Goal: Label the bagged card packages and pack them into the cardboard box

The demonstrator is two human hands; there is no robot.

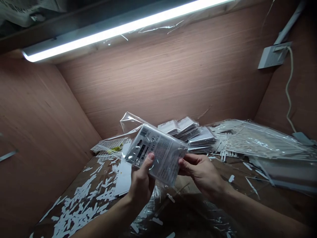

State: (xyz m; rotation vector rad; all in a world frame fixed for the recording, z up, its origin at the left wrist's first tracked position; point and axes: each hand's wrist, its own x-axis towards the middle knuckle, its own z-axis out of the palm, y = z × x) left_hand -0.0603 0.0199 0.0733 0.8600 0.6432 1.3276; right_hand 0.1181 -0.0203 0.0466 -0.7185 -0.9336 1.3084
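A flat retail pack point(156, 153), sealed in a clear plastic sleeve point(131, 124), is held tilted in mid-air between both hands, above the brown board point(237, 168) of a wood-panelled bay. Its lower left edge is gripped by the left hand point(142, 180), with the left thumb point(151, 158) pressed onto the printed face and the other fingers hidden behind the pack. Its right edge is pinched by the right hand point(203, 175), between the right thumb point(184, 163) and the bent fingers point(195, 158), so that both hands are closed on the pack. The printed face is covered with fine grey text (too small to be read) and small dark symbols, and a loose end of the sleeve is left sticking up past the pack. Behind the hands, stacks of white packs point(188, 132) are piled toward the back panel point(148, 82), and a film-wrapped bundle of white plastic strips point(260, 142) is spread to the right. White cut-off scraps point(76, 211) are scattered across the board on the left, beside a white card point(123, 178). An LED light bar point(123, 31) is mounted overhead, and a grey cable point(288, 89) is run down from a grey wall plate point(272, 56).
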